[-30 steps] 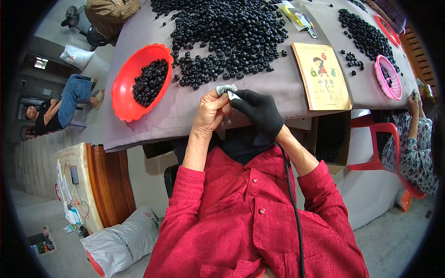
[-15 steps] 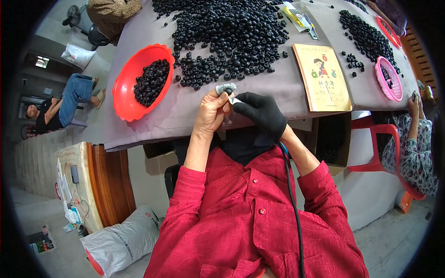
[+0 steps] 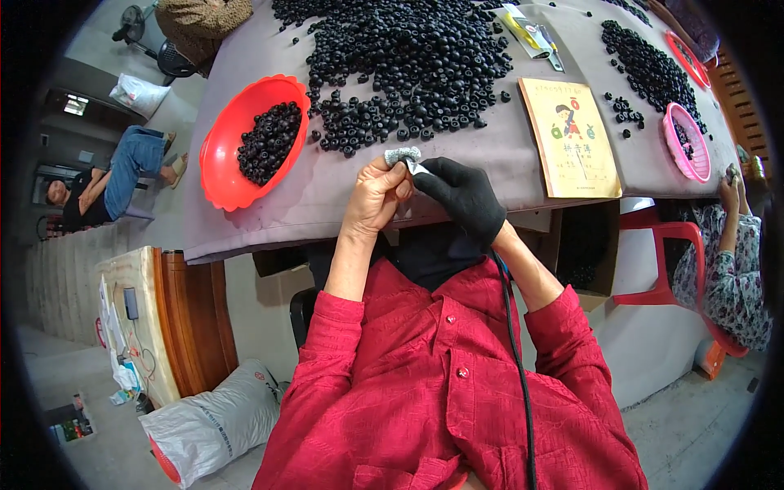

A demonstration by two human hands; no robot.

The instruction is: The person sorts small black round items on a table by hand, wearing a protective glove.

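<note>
Over the table's near edge, my two hands meet fingertip to fingertip. My left hand (image 3: 376, 194) is bare except for a grey speckled cover (image 3: 400, 153) on one finger. It is closed in a pinch on a small black piece, now mostly hidden by the fingers. A black glove covers my right hand (image 3: 467, 196), its thumb and fingers closed on a small, pale, shiny pointed piece that looks like a blade (image 3: 418, 168), touching the left fingertips. Beyond them lies a large pile of small black ring-shaped pieces (image 3: 408, 65). More fill part of a red scalloped bowl (image 3: 214, 163) on the left.
A yellow booklet (image 3: 572, 147) and a packaged yellow-handled tool (image 3: 532, 37) lie right of the pile on the grey cloth (image 3: 327, 196). Farther right are a pink basket (image 3: 694, 159), another black pile (image 3: 653, 73) and a person's hands (image 3: 731, 188). A black cord (image 3: 518, 351) runs down my shirt.
The right hand's pointed piece has shifted up slightly against the left fingertips, and the covered finger has tilted. The black piece between the fingers shows less now. Bowl and piles stay put.
</note>
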